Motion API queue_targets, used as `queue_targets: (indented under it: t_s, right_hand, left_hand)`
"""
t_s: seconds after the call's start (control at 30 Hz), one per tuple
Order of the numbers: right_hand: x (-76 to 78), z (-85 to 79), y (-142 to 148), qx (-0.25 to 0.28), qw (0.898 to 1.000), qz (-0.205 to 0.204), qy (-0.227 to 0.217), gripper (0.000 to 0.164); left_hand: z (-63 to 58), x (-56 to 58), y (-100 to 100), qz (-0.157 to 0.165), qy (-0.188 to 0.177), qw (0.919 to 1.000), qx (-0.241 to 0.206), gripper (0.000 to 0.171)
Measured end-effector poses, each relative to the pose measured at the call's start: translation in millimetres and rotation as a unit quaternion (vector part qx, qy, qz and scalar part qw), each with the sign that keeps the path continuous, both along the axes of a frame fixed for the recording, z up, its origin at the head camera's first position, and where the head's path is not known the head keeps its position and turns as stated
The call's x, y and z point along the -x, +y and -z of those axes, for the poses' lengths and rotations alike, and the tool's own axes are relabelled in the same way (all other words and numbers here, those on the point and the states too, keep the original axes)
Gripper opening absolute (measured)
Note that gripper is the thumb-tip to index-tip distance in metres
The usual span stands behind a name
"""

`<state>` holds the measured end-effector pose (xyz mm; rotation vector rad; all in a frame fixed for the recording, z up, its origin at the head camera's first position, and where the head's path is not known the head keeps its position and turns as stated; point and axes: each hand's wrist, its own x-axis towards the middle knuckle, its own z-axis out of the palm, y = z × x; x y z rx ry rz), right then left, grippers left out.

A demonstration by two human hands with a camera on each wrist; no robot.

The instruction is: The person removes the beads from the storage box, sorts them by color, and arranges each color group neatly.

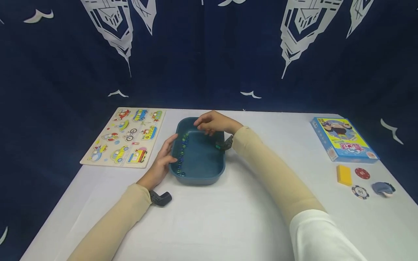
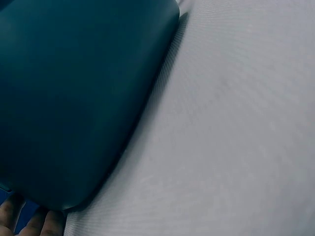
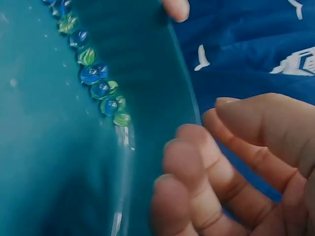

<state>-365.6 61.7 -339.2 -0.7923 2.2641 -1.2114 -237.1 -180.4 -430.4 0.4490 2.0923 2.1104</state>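
A teal plastic basin (image 1: 205,156) stands on the white table. Along its left side runs a line of glass marbles (image 3: 91,73), blue and green, seen in the head and right wrist views. My left hand (image 1: 160,163) holds the basin's left wall, thumb and a fingertip at the rim. In the left wrist view, some fingers (image 2: 34,223) show at the basin's lower corner. Above the far end of the basin hangs my right hand (image 1: 217,122), its fingers loosely bent. No object shows between those fingers (image 3: 184,157) in the right wrist view.
A wooden picture puzzle board (image 1: 125,139) lies left of the basin. At the right are a blue game box (image 1: 344,139), a yellow block (image 1: 344,175), a red chip (image 1: 362,173), a black-and-white chip (image 1: 360,192) and a small grey-blue object (image 1: 382,188). A dark patterned curtain (image 1: 202,54) hangs behind the table.
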Motion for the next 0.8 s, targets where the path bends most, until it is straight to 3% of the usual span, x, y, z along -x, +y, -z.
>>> queue_targets:
  t_s: [0.33, 0.53, 0.67, 0.8]
  right_hand:
    - [11.1, 14.7, -36, -0.107, 0.994, -0.002, -0.036, 0.039]
    - [11.6, 17.8, -47, -0.134, 0.989, 0.005, -0.064, 0.042]
    - [12.6, 20.7, -51, -0.152, 0.988, 0.008, -0.042, 0.037]
    - [15.2, 24.5, -56, -0.174, 0.985, 0.005, 0.011, 0.029]
  left_hand:
    - [0.9, 1.1, 1, 0.005, -0.002, 1.0000, -0.005, 0.089]
    - [0.5, 1.1, 1, 0.005, -0.006, 0.9999, -0.007, 0.089]
    - [-0.1, 1.0, 2, 0.004, -0.007, 1.0000, -0.004, 0.089]
    - [-1.1, 0.5, 1, 0.002, -0.005, 1.0000, -0.002, 0.089]
